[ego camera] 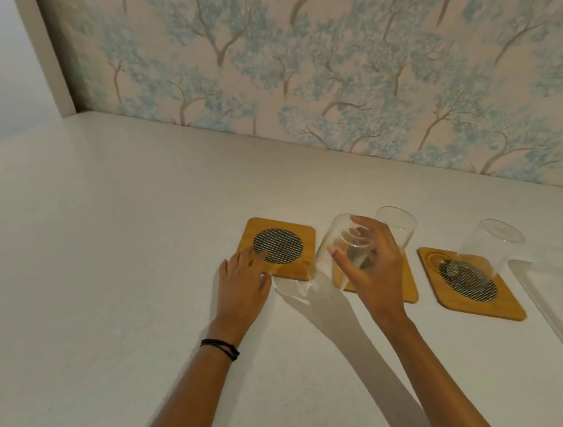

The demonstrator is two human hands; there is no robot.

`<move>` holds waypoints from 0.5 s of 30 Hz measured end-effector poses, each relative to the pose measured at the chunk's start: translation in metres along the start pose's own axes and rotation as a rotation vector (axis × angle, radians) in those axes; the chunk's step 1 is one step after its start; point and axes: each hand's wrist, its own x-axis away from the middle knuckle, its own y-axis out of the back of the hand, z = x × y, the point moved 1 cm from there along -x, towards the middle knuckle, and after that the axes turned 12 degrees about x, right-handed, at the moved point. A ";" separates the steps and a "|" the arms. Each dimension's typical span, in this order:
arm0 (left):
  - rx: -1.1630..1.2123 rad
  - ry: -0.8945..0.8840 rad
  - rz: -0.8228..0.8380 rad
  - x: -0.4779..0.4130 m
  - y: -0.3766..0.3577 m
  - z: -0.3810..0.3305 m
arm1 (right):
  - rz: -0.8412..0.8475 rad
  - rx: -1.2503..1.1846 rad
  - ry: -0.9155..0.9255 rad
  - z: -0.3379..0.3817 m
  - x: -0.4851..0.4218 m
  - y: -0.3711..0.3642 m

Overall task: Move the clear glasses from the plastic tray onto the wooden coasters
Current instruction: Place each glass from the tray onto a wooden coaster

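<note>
A person's right hand [368, 266], at centre frame, curls its fingers around a clear glass [333, 252], thumb on the near side, holding it tilted just above the white surface [96, 264] between the left coaster [278, 247] and the middle coaster [407, 284]. The left hand [244, 278] lies flat and open, palm down, its fingertips touching the near corner of the left wooden coaster, which bears no glass. A second glass [397, 228] stands behind the right hand at the middle coaster. A third glass [482, 253] rests on the right coaster [505, 303]. The clear plastic tray [547, 290] lies at the right edge of the frame. Wallpaper [322, 62] printed with blue trees fills the upper frame.
</note>
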 end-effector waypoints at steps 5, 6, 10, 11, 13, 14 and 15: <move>0.021 0.052 -0.022 -0.006 -0.002 0.008 | 0.038 -0.019 -0.022 0.002 -0.020 -0.041; 0.015 0.066 -0.021 -0.007 -0.003 0.009 | 0.045 -0.041 -0.037 0.002 -0.023 -0.049; -0.013 0.093 -0.008 -0.008 -0.006 0.009 | 0.055 -0.077 -0.056 0.002 -0.037 -0.074; -0.017 0.094 -0.008 -0.009 -0.006 0.008 | 0.058 -0.078 -0.057 0.001 -0.041 -0.080; -0.018 0.096 -0.011 -0.009 -0.006 0.008 | 0.064 -0.083 -0.059 0.001 -0.046 -0.090; -0.018 0.096 -0.014 -0.009 -0.006 0.008 | 0.066 -0.083 -0.057 0.001 -0.048 -0.094; -0.017 0.096 -0.017 -0.009 -0.006 0.007 | 0.065 -0.083 -0.055 0.001 -0.049 -0.098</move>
